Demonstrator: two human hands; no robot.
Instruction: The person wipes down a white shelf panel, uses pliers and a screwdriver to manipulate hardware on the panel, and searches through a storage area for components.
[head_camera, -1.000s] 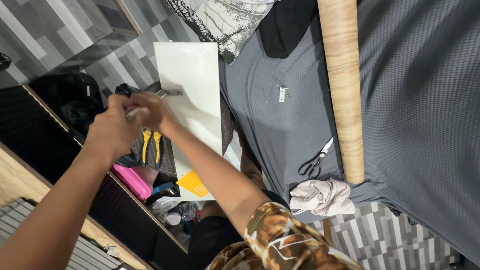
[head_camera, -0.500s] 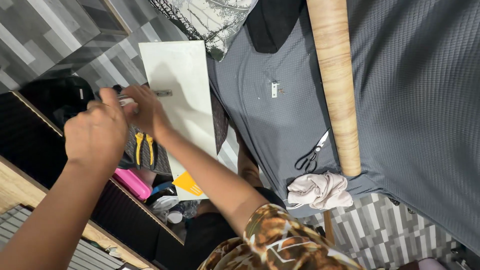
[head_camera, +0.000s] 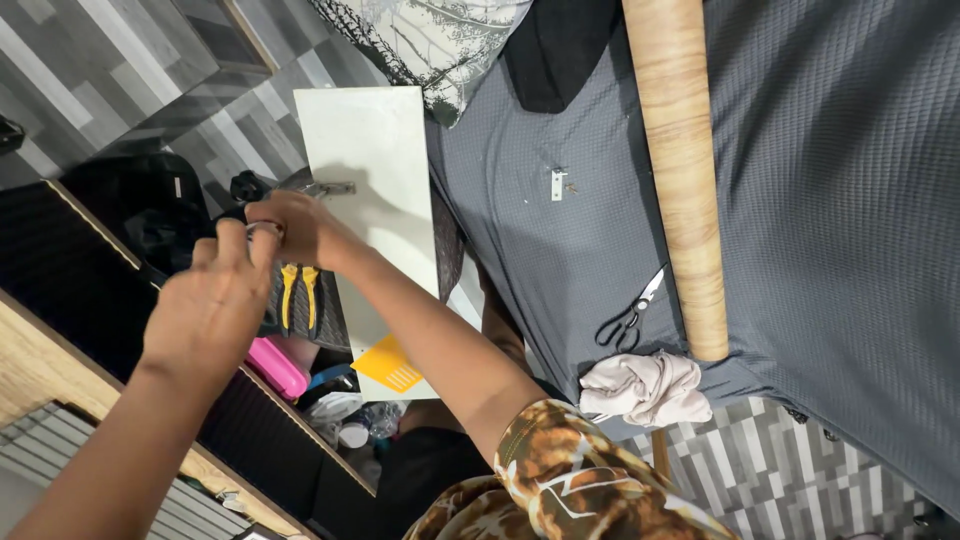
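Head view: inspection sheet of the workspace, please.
Surface: grey waffle-weave fabric spread wide; a white panel lies at its edge.
Job's things: both hands meet at the white panel beside a small metal fitting.
Clutter: wood-grain roll, scissors, crumpled pale cloth, small metal bracket, yellow-handled pliers, pink item, yellow card.
Hands: left hand and right hand close together, fingers curled; what they pinch is hidden.
Cables: nothing seen.
Surroundings: grey plank-pattern floor, patterned cushion, black bag.
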